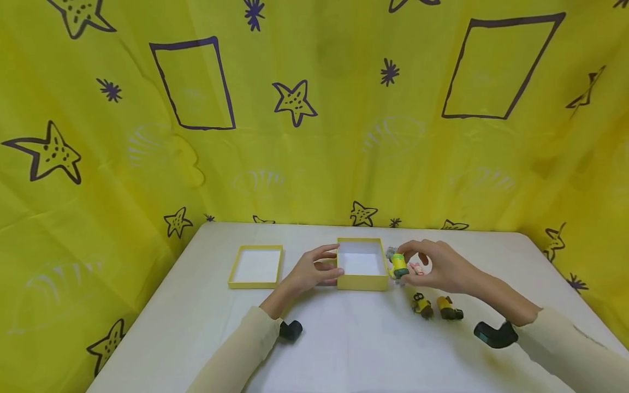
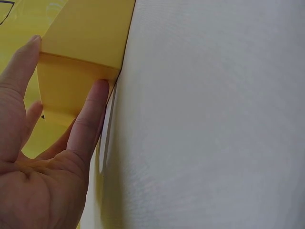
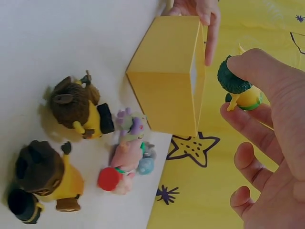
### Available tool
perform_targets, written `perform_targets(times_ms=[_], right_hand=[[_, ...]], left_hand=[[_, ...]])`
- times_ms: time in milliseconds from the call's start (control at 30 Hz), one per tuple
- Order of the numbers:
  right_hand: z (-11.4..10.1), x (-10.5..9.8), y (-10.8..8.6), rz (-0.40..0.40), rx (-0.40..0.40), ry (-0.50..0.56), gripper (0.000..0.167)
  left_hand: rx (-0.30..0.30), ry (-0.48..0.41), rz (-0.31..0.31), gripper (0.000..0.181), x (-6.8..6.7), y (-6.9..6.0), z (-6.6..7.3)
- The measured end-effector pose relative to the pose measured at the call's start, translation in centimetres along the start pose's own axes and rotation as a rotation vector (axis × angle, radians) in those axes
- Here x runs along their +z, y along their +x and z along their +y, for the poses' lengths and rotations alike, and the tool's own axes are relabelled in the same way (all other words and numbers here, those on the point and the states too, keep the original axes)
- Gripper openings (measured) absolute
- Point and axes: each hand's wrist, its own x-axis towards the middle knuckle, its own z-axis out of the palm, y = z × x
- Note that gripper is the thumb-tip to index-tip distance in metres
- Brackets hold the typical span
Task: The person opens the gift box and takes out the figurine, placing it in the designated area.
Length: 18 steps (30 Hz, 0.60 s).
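My right hand [image 1: 444,267] pinches a small yellow and green toy figurine [image 1: 399,265] between thumb and fingers, raised beside the right wall of an open yellow box [image 1: 362,283]. In the right wrist view the thumb lies on the figurine's dark green rounded part [image 3: 232,78]. The box has a white inside, and no toy shows in it. At the box's left side, my left hand [image 1: 306,273] touches the wall and rim with spread, fairly straight fingers; in the left wrist view one fingertip [image 2: 99,88] presses near a lower corner.
A shallow yellow-edged lid [image 1: 255,285] lies left of the box. Two brown and yellow figurines [image 1: 422,305] [image 1: 448,309] are on the white table [image 1: 354,344] at front right. A pink figurine [image 3: 127,157] and a green and purple one [image 3: 133,123] lie near the box. Yellow curtain surrounds the table.
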Motion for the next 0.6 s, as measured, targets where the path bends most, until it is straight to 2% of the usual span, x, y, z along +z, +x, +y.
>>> perform_targets(times_ms=[333, 600], right_hand=[[0.5, 1.1, -2.4, 0.030, 0.087, 0.018, 0.044], [1.1, 2.5, -3.5, 0.023, 0.118, 0.038, 0.046]], left_hand=[[0.002, 0.006, -0.010, 0.073, 0.0, 0.0, 0.0], [-0.014, -0.025, -0.004, 0.074, 0.1, 0.1, -0.2]])
